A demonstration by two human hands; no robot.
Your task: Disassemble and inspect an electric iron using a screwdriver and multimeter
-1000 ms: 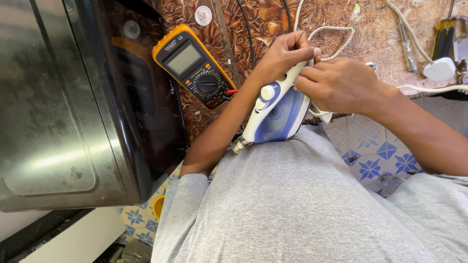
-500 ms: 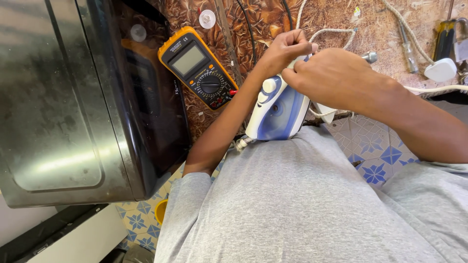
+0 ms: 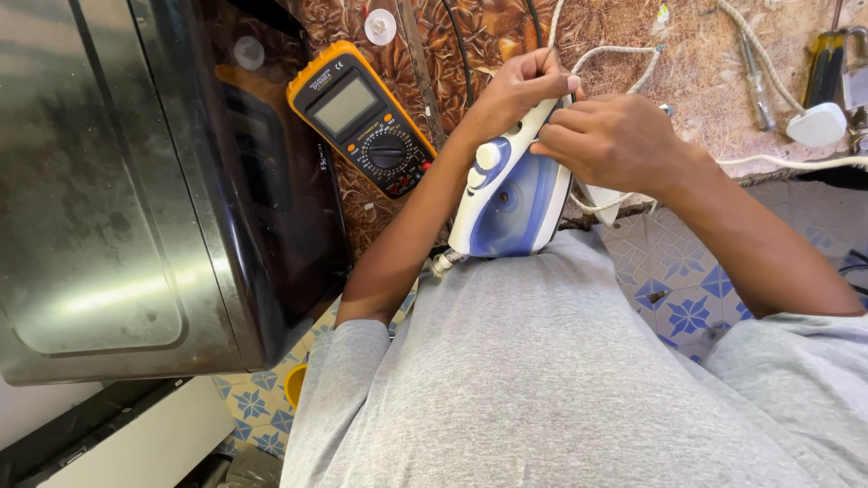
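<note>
Not much in the way of packaging here, just a few labelled bits: the multimeter [image 3: 364, 116] on the far left of the worktop [image 3: 705, 54] has a yellow-orange rubber shell, a grey rectangular screen and a round black dial ringed with small markings. A little white round cap [image 3: 381, 26] sits just beyond it, and a white plug [image 3: 816, 124] lies far right, near a yellow-handled screwdriver [image 3: 825, 68].

The iron [image 3: 511, 185] is white with blue translucent panels and a round white knob, propped tilted against the grey shirt [image 3: 561, 380] at the near edge of the worktop. Left hand [image 3: 515, 90] is curled around its far end, pinching the white cord [image 3: 615, 54]. Right hand [image 3: 610, 140] is closed too, fingers pressed on the iron's upper side. A big dark microwave [image 3: 136, 181] fills the left.
</note>
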